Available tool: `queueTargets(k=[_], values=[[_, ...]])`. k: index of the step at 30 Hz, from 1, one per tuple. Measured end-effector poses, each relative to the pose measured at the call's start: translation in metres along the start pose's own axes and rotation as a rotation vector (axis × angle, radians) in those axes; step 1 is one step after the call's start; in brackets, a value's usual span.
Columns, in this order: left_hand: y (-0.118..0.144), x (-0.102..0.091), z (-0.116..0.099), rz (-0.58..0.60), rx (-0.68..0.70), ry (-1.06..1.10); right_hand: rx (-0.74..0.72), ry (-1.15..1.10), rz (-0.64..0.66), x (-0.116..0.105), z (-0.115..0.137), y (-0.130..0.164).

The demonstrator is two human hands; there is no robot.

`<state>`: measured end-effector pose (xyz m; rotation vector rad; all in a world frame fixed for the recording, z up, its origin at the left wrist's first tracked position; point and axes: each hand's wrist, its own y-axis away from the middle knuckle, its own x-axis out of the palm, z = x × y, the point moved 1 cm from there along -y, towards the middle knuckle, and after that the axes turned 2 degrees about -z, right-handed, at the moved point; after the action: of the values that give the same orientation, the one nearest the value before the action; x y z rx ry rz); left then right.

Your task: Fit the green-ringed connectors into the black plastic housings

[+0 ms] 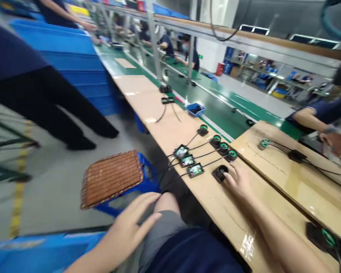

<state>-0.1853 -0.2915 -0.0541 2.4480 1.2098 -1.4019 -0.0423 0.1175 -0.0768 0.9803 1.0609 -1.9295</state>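
Note:
My right hand [239, 182] is over the bench with its thumb and fingers apart. Its thumb tip is at the edge of a black housing with a round socket [221, 172]; whether they touch I cannot tell. Beyond it stand several black parts with green rings [223, 147], joined by cables to small open boxes showing circuit boards [195, 170]. My left hand [130, 223] is held low above my lap, fingers stretched and thumb spread, with nothing in it.
A blue stool with a brown woven mat [112, 176] stands left of the bench [159, 129]. Stacked blue crates [71, 64] and a standing person [31, 83] are behind it. Along the green conveyor [204, 110] sits a small blue tray [195, 109]. Co-workers work across from me.

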Motion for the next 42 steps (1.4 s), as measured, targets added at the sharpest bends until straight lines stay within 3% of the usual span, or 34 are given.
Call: queueTargets(k=[2,4,7,10,13,17,23,28,33,36,38,42], values=[[-0.040,0.056,-0.034,0.133,0.185,0.119,0.093,0.128,-0.037,-0.017,-0.022,-0.010],[-0.076,0.109,-0.067,0.151,0.259,0.197,0.233,0.280,-0.080,-0.036,-0.055,-0.024],[-0.118,0.176,-0.101,0.060,0.197,0.301,0.383,0.481,-0.104,-0.058,-0.115,-0.047],[-0.138,0.218,-0.111,0.016,0.073,0.366,0.395,0.575,-0.066,-0.070,-0.166,-0.068],[-0.142,0.233,-0.107,0.037,0.041,0.381,0.344,0.591,0.014,-0.074,-0.196,-0.083],[-0.140,0.231,-0.103,0.035,0.058,0.350,0.312,0.651,-0.009,-0.081,-0.208,-0.099],[-0.142,0.224,-0.112,0.044,0.134,0.336,0.488,0.426,0.056,-0.091,-0.220,-0.113],[-0.142,0.227,-0.111,0.058,0.092,0.392,0.551,0.306,0.045,-0.095,-0.195,-0.092],[-0.142,0.227,-0.110,-0.007,0.062,0.370,0.493,0.160,0.069,-0.102,-0.109,-0.024],[-0.141,0.228,-0.112,0.066,0.169,0.428,0.437,0.047,0.151,-0.095,-0.045,0.028],[-0.139,0.231,-0.116,0.122,0.215,0.452,0.459,0.093,0.239,-0.083,-0.011,0.056],[-0.132,0.234,-0.124,0.020,0.136,0.341,0.520,0.098,0.234,-0.056,0.016,0.086]])
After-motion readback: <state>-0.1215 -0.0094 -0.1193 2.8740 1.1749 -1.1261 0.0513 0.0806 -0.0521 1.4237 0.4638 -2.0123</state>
